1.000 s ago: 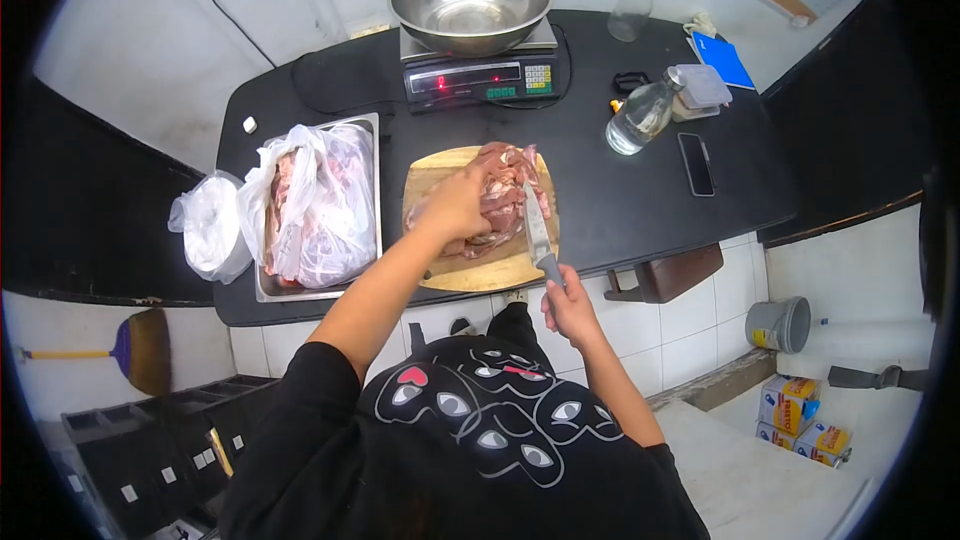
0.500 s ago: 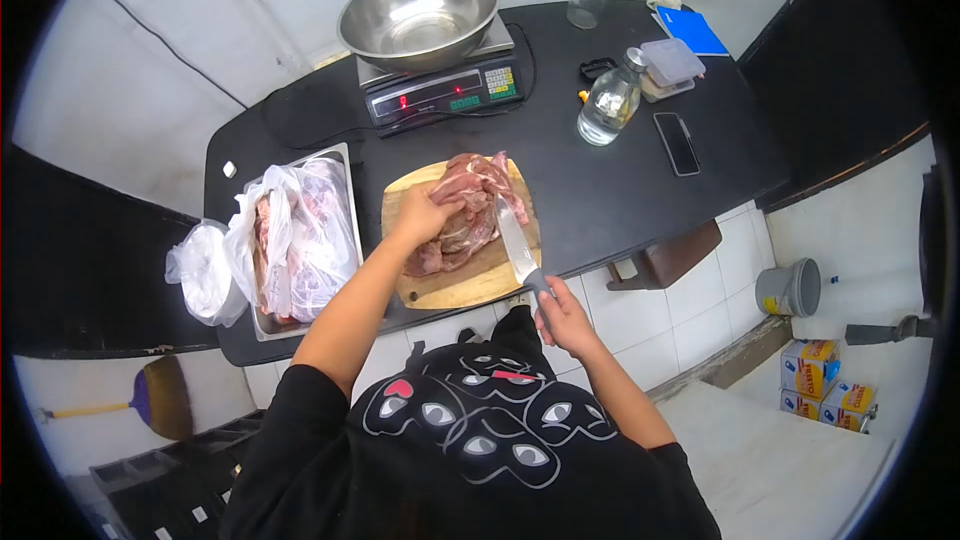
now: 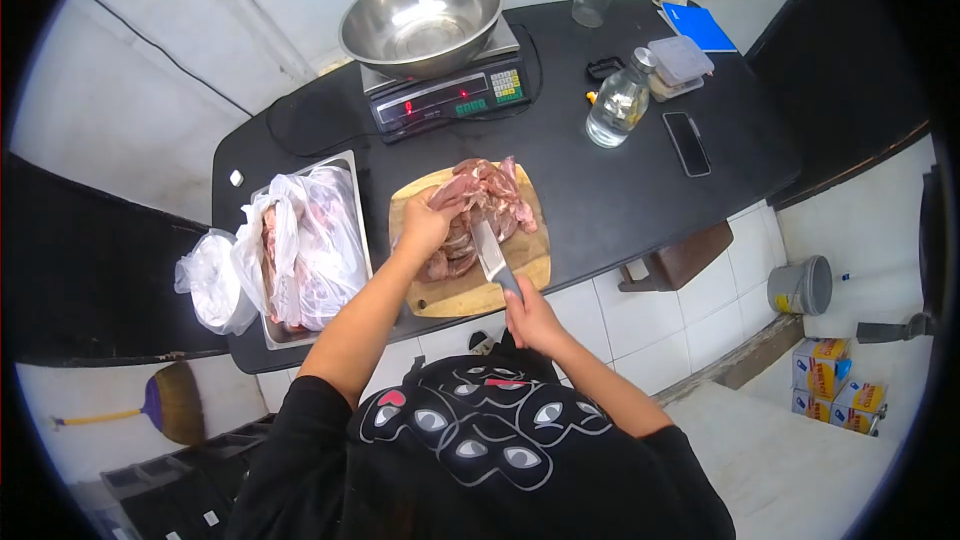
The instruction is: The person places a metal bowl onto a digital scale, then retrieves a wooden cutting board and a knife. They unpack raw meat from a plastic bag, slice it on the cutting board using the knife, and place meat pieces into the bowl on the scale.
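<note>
A large piece of raw meat (image 3: 503,202) lies on a wooden cutting board (image 3: 520,270) near the front edge of the black table. My left hand (image 3: 424,227) grips the meat along its left side, fingers closed on it. In my right hand (image 3: 533,318) is a kitchen knife (image 3: 489,252) with a grey handle, held closed in the fingers. The blade points away from me, and its tip is against the middle of the meat, partly hidden there.
Left of the board stands a metal tray (image 3: 363,230) with plastic-bagged meat (image 3: 318,240). Behind the board, a digital scale (image 3: 440,105) carries a steel bowl (image 3: 420,25). To the right are a water bottle (image 3: 620,105), a phone (image 3: 687,145) and plastic containers (image 3: 680,60).
The knife and my right hand have moved left, bringing the blade to the middle of the meat. My left hand keeps its hold. The whole view has shifted slightly.
</note>
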`<move>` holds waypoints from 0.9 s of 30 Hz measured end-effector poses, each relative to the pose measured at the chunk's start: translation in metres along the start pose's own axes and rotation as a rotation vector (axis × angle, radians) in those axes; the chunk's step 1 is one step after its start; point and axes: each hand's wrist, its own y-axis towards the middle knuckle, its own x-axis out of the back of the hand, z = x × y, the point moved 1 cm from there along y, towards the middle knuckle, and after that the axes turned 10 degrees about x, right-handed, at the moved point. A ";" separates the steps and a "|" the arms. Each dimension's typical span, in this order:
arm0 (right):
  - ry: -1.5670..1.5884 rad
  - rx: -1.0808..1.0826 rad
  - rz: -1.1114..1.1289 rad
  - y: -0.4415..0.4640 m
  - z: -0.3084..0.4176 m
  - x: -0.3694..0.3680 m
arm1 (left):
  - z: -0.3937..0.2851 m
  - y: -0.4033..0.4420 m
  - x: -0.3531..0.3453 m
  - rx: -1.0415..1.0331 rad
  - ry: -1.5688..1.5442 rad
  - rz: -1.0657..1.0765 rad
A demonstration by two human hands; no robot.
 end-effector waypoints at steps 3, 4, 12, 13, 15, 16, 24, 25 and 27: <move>-0.007 0.018 -0.012 0.009 -0.001 -0.007 | 0.013 -0.003 -0.004 -0.065 0.044 0.056; -0.018 0.015 -0.032 0.020 0.004 -0.010 | 0.026 0.001 -0.002 -0.064 0.049 0.047; -0.150 0.228 -0.070 0.018 -0.024 -0.027 | 0.005 -0.002 0.003 -0.042 -0.319 -0.001; -0.110 0.188 -0.029 0.003 -0.021 -0.028 | 0.007 0.000 0.003 -0.082 -0.324 -0.050; -0.074 0.194 -0.012 0.011 -0.030 -0.032 | 0.015 -0.004 0.002 -0.049 -0.206 -0.031; -0.081 0.243 -0.037 0.026 -0.039 -0.034 | 0.019 -0.006 0.002 -0.032 -0.143 -0.017; 0.009 0.068 0.040 0.007 -0.016 -0.044 | -0.010 -0.006 0.019 -0.087 -0.435 -0.010; 0.013 0.065 0.048 0.007 -0.016 -0.042 | -0.008 -0.007 0.018 -0.111 -0.475 -0.020; 0.033 0.061 0.057 0.006 -0.019 -0.043 | -0.004 -0.015 0.016 -0.085 -0.465 -0.007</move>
